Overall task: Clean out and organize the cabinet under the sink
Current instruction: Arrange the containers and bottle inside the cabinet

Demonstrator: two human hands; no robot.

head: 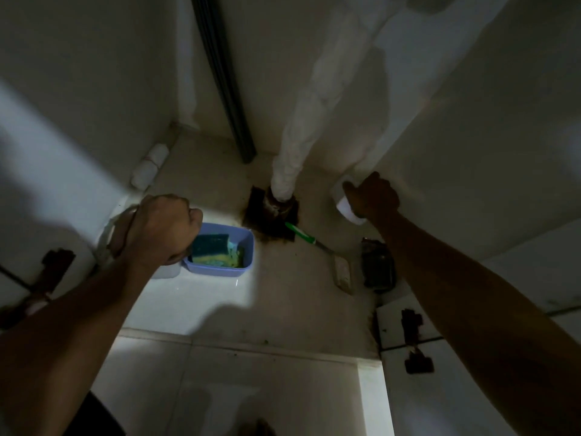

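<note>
White and round, a small container (345, 207) sat gripped in the right hand (374, 196) by the cabinet's right wall. Curled left hand (157, 229) fingers held a pale handle (108, 229) beside a blue plastic tub (221, 258) of rough sponges (210, 251).

A dark vertical bar (221, 73) stands beside the wrapped drainpipe (301, 130).

The pale cabinet floor (220, 297) carries a blue tub (220, 269) of sponges at left, a green-handled brush (317, 243) near the drain pipe's base, and a dark object (377, 265) just beside the brush head.
</note>
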